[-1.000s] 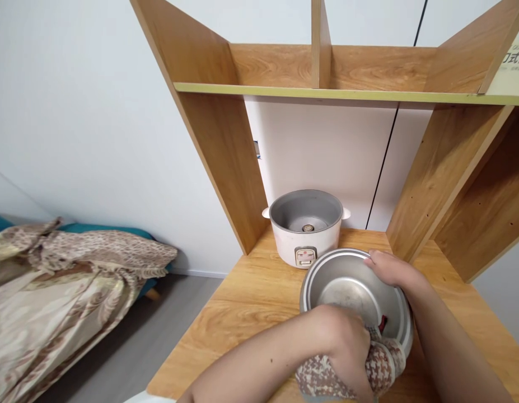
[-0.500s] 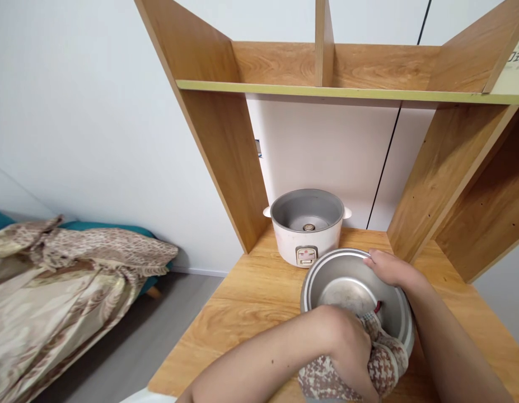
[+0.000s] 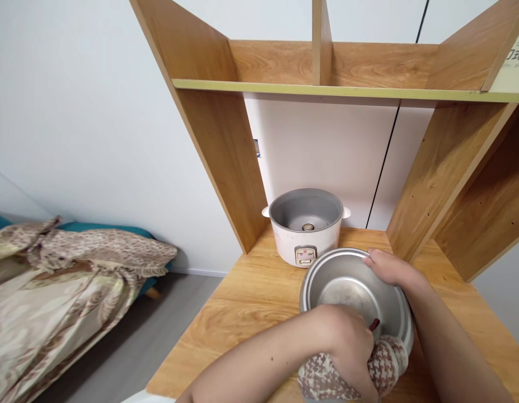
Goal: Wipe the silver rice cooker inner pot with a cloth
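A silvery metal inner pot (image 3: 347, 280) is tilted toward me over the desk. My right hand (image 3: 387, 267) grips its upper right rim, thumb over the edge. Inside its near part, my left hand (image 3: 347, 338) is closed on a brown-and-white patterned cloth (image 3: 385, 364), which hangs over the near rim; the fingertips are hidden. A small dark red piece (image 3: 374, 324) pokes out beside the left hand; I cannot tell what it is. Just behind the pot stands a white rice cooker body (image 3: 305, 246), lidless, with a round heater knob at its bottom.
The wooden desk (image 3: 225, 313) carries a shelf unit with side panels and a green-edged shelf (image 3: 284, 87) above the cooker. On the left is a teal couch or bed (image 3: 112, 226) with a patterned cover (image 3: 53, 302). A white wall (image 3: 87, 112) rises behind.
My left hand has shifted slightly inside the pot, and the dark red piece sits a little lower and further left. Part of the cloth beside it is now covered. My right hand stays put.
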`<control>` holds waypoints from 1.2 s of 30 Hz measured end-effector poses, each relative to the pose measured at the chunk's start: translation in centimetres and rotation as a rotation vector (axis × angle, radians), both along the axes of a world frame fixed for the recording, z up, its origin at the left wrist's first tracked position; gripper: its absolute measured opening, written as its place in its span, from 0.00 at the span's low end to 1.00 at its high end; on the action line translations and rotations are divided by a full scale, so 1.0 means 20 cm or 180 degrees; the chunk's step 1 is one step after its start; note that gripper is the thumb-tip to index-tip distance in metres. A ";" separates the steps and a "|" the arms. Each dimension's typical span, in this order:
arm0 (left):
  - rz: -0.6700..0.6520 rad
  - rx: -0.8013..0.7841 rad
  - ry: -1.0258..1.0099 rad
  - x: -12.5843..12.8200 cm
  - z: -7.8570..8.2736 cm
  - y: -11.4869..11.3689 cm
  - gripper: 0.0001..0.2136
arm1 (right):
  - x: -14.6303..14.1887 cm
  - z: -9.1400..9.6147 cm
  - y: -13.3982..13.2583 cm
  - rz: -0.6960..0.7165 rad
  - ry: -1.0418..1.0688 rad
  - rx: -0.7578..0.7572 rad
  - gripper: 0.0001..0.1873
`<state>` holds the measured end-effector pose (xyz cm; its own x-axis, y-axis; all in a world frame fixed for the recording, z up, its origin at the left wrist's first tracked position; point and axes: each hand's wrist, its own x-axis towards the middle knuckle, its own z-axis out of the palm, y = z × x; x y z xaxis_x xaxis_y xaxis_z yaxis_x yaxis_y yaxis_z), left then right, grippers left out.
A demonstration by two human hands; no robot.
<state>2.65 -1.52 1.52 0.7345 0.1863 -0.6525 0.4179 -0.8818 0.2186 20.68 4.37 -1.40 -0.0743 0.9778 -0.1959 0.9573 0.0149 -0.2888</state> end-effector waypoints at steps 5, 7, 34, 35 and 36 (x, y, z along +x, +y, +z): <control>-0.0082 -0.0174 0.0281 0.01 0.00 0.00 0.35 | 0.00 -0.01 0.01 0.0026 -0.0008 0.0011 0.18; -0.0120 -0.0175 0.0270 0.01 0.00 0.00 0.34 | 0.00 -0.01 0.01 0.0025 -0.0027 0.0010 0.19; -0.0236 -0.0022 -0.0062 0.00 0.01 0.01 0.34 | -0.01 0.02 -0.01 0.0059 -0.0002 -0.0053 0.20; -0.0226 -0.0019 -0.0086 0.00 0.00 0.01 0.34 | -0.01 0.02 -0.01 0.0056 0.0004 -0.0057 0.20; -0.0214 -0.0025 -0.0109 0.00 0.00 0.01 0.33 | -0.01 0.02 -0.01 0.0051 0.0014 -0.0060 0.20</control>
